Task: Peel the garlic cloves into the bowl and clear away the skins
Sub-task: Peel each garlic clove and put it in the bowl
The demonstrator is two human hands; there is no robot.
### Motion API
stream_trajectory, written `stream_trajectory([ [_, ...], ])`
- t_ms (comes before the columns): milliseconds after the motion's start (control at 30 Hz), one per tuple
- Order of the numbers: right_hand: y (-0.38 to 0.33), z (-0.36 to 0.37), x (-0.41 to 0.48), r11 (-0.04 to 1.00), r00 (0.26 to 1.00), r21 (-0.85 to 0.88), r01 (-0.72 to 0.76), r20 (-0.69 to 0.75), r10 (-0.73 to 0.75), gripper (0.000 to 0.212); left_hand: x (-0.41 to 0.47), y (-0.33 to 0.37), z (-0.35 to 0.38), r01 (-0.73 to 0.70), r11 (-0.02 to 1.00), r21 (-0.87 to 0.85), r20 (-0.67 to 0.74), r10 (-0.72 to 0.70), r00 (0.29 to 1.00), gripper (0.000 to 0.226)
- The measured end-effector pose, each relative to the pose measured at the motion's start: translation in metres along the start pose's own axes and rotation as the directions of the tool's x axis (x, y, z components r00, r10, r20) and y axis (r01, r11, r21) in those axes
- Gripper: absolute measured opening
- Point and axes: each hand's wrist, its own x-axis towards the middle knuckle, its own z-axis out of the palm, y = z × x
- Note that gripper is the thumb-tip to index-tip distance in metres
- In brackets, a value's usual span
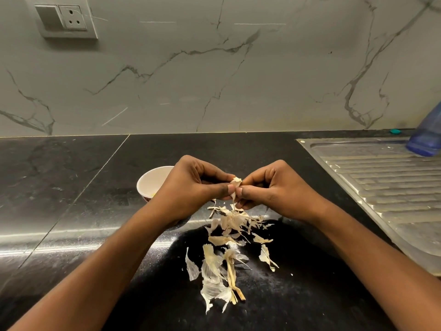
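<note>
The bowl (152, 179) shows only its left part. The left grip (191, 185) covers the rest, and of its contents just a yellowish speck peeks out, too little to name. The clove (236, 181) is mostly buried between that grip and the right grip (274, 187) — only its pale top shows. At the right edge a blue bottle (427, 137) is blurred and cut off, as is the drainboard (381, 182). A teal speck (395, 131) behind it is too small to tell.

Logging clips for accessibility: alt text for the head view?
The left hand and right hand pinch a garlic clove over papery skins on a black counter. A white bowl sits behind the left hand; a steel drainboard lies to the right.
</note>
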Motion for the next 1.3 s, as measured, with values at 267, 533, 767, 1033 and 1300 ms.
stream_trajectory([
  [267,-0.001,0.012,0.001,0.999,0.992,0.033,-0.003,-0.128,0.008,0.012,0.0,-0.001,0.003,-0.058,0.993,0.102,-0.068,0.065,0.996,0.019],
  [533,0.0,0.016,0.0,0.997,0.984,0.072,0.011,-0.176,0.002,0.015,0.0,0.0,0.004,-0.077,0.994,0.078,-0.093,0.084,0.992,0.019],
  [767,-0.005,0.007,-0.001,0.993,0.997,0.114,-0.024,-0.064,0.031,0.021,0.0,-0.001,0.001,-0.007,0.998,-0.056,-0.062,0.003,0.998,0.02],
  [1033,-0.001,0.009,-0.001,0.998,0.994,0.052,0.027,-0.106,-0.021,0.011,-0.001,0.0,0.004,-0.043,0.998,0.035,-0.089,0.046,0.995,0.019],
  [1300,-0.003,0.015,-0.002,0.997,0.977,0.018,0.074,-0.2,-0.069,0.014,-0.002,0.002,0.005,-0.056,0.998,0.009,-0.093,0.057,0.994,0.018],
])
